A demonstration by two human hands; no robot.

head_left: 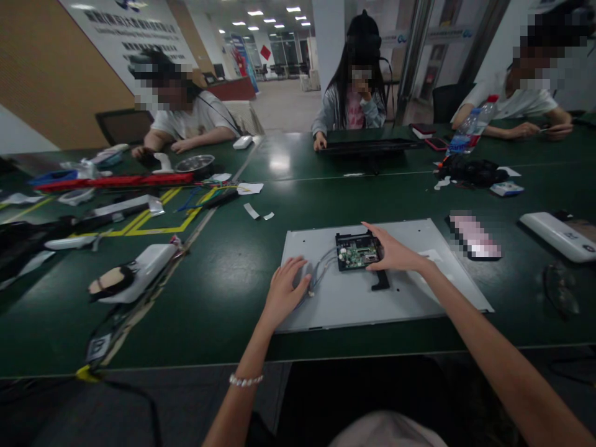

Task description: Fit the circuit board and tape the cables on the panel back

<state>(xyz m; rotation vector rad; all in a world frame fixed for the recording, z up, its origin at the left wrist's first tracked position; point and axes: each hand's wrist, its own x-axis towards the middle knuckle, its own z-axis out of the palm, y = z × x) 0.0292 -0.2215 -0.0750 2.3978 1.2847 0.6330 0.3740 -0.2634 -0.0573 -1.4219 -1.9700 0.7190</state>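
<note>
A light grey flat panel point(344, 304) lies on the green table in front of me. On it sits a green circuit board point(358, 251) in a black frame, with a black bracket point(382, 281) below its right side. My right hand point(393, 249) spans the board's right side, fingers at the top edge and thumb at the bottom, gripping the frame. Grey cables point(321, 267) run left from the board. Beside them, my left hand point(286, 288) rests over the panel's left edge with its fingers apart. Whether it touches the cables is hard to tell.
A pink phone point(474, 236), a white power bank point(556, 236) and glasses point(561, 288) lie to the right. At left are a white device point(144, 273), tools and cables. Paper scraps point(251, 211) and bottles point(470, 127) stand farther off. Several people sit opposite.
</note>
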